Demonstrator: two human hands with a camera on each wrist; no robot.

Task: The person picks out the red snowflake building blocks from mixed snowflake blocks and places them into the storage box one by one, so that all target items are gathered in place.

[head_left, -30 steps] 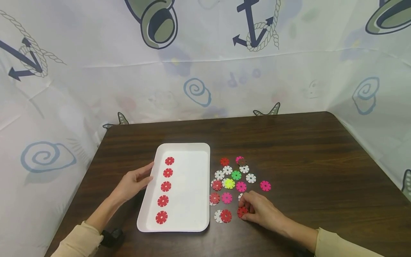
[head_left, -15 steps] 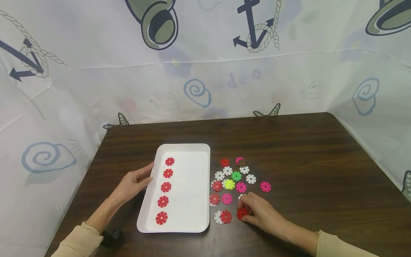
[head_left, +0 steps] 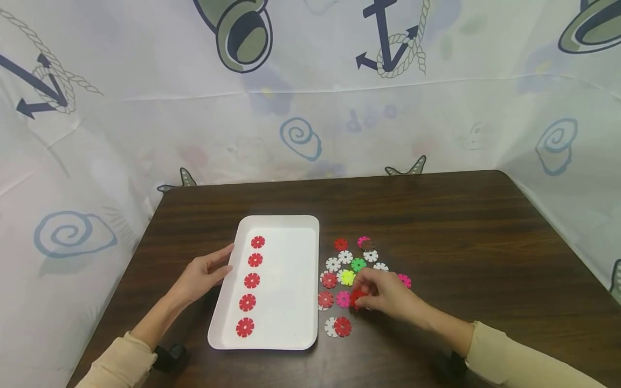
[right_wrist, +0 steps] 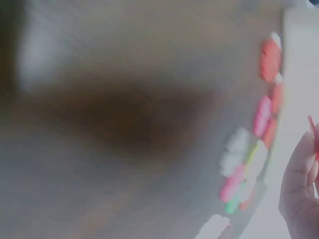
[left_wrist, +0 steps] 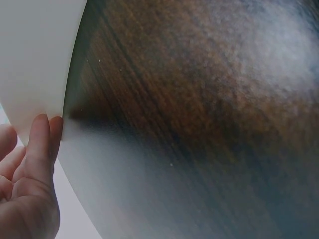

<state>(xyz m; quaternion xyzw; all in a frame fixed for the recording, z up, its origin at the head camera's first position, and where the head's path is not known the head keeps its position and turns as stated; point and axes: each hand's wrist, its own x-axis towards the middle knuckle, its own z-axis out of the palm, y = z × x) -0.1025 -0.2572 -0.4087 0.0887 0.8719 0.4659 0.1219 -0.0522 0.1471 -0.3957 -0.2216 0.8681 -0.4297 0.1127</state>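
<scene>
My right hand (head_left: 388,293) pinches a red notched plastic disc (head_left: 356,297) between thumb and fingertips, above the loose discs right of the tray. In the right wrist view that disc shows edge-on at the right border. My left hand (head_left: 199,277) touches the left edge of a white rectangular tray (head_left: 286,280) with thumb and fingertips; the left wrist view shows its fingers (left_wrist: 39,142) fairly straight against the tray's outer side. Inside the tray, several red discs form a column along the left, the middle one (head_left: 252,281) among them.
Loose discs lie right of the tray: a green one (head_left: 358,264), a yellow one (head_left: 347,277), a pink one (head_left: 343,299), several white ones and several red ones, some overlapping. A red disc (head_left: 342,326) partly covers a white one nearest me. Printed cloth (head_left: 315,64) hangs behind the brown table (head_left: 436,215).
My right hand has moved the red disc away from me and slightly left, off its spot at the near right of the pile. The left hand stays at the tray's edge.
</scene>
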